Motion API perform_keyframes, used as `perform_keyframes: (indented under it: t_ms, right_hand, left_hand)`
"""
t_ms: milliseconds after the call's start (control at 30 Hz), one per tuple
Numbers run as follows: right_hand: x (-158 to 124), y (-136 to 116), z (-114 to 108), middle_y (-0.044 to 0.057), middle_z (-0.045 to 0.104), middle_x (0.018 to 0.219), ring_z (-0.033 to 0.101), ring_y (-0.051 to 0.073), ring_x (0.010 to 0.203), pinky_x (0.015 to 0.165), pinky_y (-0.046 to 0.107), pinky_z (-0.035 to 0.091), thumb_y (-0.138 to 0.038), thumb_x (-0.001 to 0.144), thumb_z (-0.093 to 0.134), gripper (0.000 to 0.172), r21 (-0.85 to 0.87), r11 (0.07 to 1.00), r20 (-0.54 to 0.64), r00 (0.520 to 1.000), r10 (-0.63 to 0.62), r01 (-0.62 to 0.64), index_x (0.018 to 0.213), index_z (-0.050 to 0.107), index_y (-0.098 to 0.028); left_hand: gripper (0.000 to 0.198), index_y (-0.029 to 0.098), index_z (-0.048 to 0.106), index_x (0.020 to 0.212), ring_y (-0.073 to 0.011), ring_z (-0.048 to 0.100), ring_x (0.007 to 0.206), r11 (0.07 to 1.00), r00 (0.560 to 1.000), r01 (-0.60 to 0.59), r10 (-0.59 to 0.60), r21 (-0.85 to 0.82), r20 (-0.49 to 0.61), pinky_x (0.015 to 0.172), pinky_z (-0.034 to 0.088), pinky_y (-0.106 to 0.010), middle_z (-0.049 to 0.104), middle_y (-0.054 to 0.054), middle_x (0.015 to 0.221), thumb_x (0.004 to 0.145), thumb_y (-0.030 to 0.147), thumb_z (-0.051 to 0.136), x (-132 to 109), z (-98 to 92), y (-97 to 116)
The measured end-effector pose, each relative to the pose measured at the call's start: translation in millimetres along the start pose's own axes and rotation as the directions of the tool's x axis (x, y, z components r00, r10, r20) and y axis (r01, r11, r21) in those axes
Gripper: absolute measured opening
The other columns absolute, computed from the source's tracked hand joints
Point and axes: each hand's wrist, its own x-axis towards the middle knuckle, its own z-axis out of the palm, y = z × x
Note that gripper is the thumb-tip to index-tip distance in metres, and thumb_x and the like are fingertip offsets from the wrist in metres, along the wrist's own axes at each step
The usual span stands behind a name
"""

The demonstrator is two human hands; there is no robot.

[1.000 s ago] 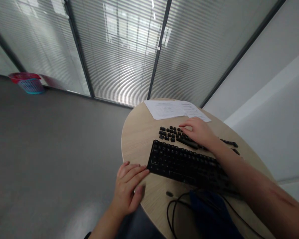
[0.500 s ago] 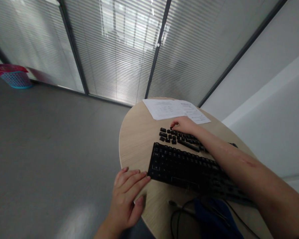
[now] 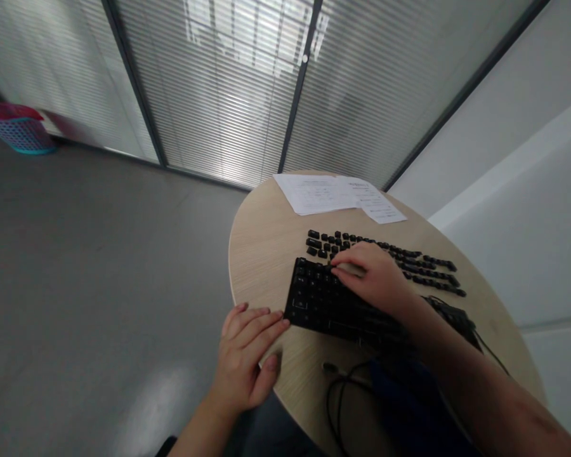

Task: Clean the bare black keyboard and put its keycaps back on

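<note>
A black keyboard base (image 3: 309, 308) lies near the front of the round table. My left hand (image 3: 247, 355) is flat at the table's edge, fingers stretched out, tips touching the keyboard's left corner. Over the keyboard's upper left part is my right hand (image 3: 375, 273), thumb and forefinger pinched at the back row. A small black keycap seems to be between those fingertips, mostly hidden. Behind the keyboard, loose black keycaps (image 3: 313, 243) lie in several rows; my right hand covers some of them. My right forearm hides much of the keyboard's right side.
Printed papers (image 3: 314, 193) lie at the back of the wooden table (image 3: 261, 254). A black cable (image 3: 333, 406) and a dark blue thing (image 3: 400, 393) are at the front. A red and blue basket (image 3: 23, 133) stands on the floor by the blinds.
My right hand has moved from the back row of loose keycaps toward me, onto the keyboard's back edge. My left hand stays at the corner. The view has tilted slightly down.
</note>
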Motion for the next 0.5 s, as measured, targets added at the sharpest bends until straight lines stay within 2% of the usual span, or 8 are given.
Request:
perform_keyframes:
  t_ms: [133,267,500]
  right_hand:
    - [-23.4,-19.5,16.3,0.002,0.08,0.094,0.07,0.022,0.087,0.084,0.041,0.049,-0.018,0.09,0.073,0.008,0.023,0.999,0.038,0.999,-0.031,0.03,0.094,0.076,-0.024]
    - [-24.2,-16.2,25.5,0.002,0.081,0.098,0.071,0.023,0.091,0.085,0.043,0.047,-0.019,0.093,0.072,0.006,0.024,0.999,0.043,0.998,-0.04,0.039,0.096,0.076,-0.023]
    - [-31.7,-16.5,29.4,0.002,0.08,0.099,0.07,0.023,0.093,0.088,0.043,0.048,-0.019,0.096,0.07,0.007,0.01,0.997,-0.008,0.997,-0.075,0.075,0.097,0.076,-0.021]
  left_hand:
    - [0.046,0.028,0.065,0.136,-0.0255,0.063,0.116,1.0,1.0,0.0,0.0,0.006,0.006,0.117,0.035,-0.05,0.077,-0.004,0.123,0.093,0.029,0.048,0.4,-0.5,0.0]
    - [0.046,0.028,0.065,0.135,-0.0261,0.064,0.116,1.0,1.0,0.001,-0.001,0.014,0.006,0.116,0.035,-0.052,0.077,-0.005,0.122,0.093,0.03,0.047,0.7,-1.0,-0.3]
    - [0.046,0.027,0.065,0.135,-0.0259,0.063,0.118,1.0,1.0,-0.006,0.006,0.017,0.017,0.119,0.032,-0.051,0.076,-0.005,0.124,0.094,0.03,0.046,1.0,-1.0,-1.0]
